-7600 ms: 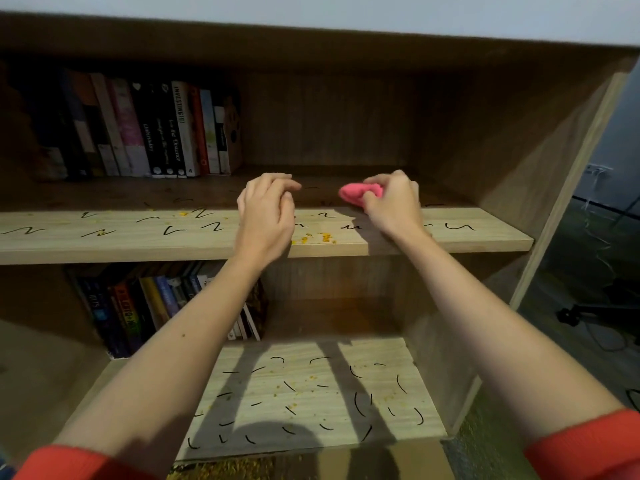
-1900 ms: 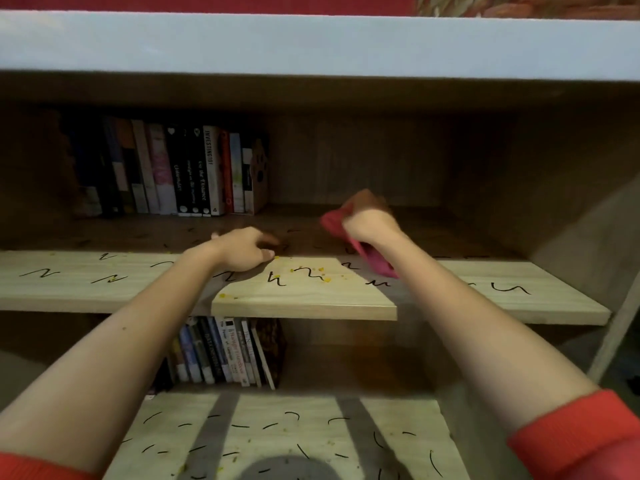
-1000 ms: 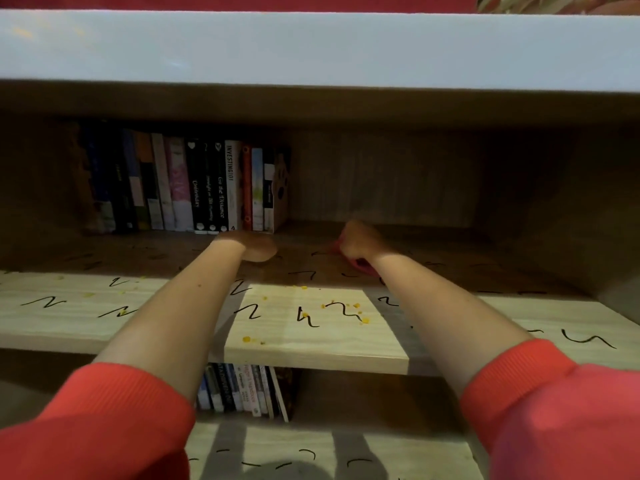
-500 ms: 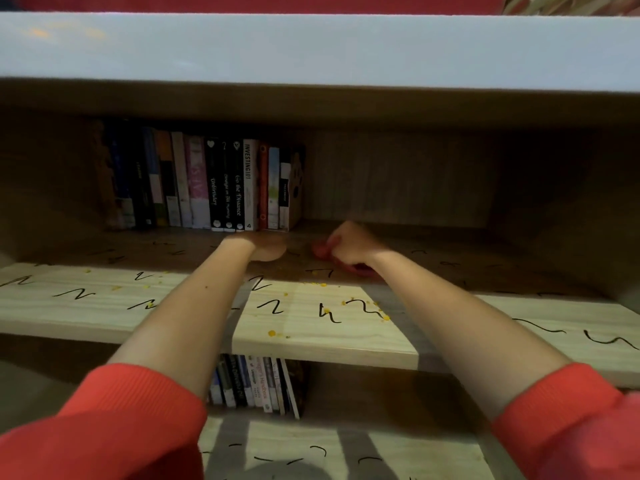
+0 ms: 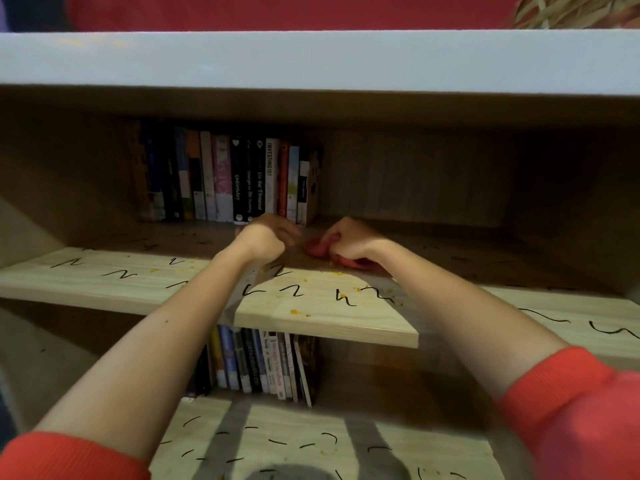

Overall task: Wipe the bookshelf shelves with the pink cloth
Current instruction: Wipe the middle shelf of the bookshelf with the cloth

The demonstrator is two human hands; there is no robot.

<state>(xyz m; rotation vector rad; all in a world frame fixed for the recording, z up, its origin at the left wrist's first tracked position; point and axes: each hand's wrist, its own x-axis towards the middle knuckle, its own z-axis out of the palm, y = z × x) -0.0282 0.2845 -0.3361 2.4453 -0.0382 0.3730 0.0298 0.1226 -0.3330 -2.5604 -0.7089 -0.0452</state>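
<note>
Head view, looking into a wooden bookshelf with both forearms reaching in from the bottom of the frame. The right hand [image 5: 346, 242] sits just right of centre, deep on the middle shelf [image 5: 325, 320]. Its fingers are curled round the pink cloth [image 5: 320, 250], which is bunched under the palm and lies on the shaded back part of the shelf board. A strip of the cloth also shows below the wrist.

The left hand [image 5: 266, 239] is just beside it, to the left and apart from the cloth. Its fingers are curled in and nothing shows inside them. It lies low over the shelf, right in front of the row of upright books [image 5: 242, 178] that stands against the back panel, left of centre.

Black squiggle marks [image 5: 294, 291] are scattered over the lit front strip of the middle shelf, with small yellow crumbs [image 5: 294, 311] among them, mostly between the two forearms. More squiggles run off toward both edges of the frame.

Below that board a second row of books [image 5: 263, 362] leans slightly. The lower shelf [image 5: 311, 441], at the bottom centre, carries short black dashes and the arms' shadows.

Red sleeves cover the arms at the lower corners, the right sleeve [image 5: 581, 410] larger in frame than the left sleeve [image 5: 69, 459]. A pale top board [image 5: 311, 60] spans the upper part of the frame, with a woven basket [image 5: 571, 8] at the upper right corner.
</note>
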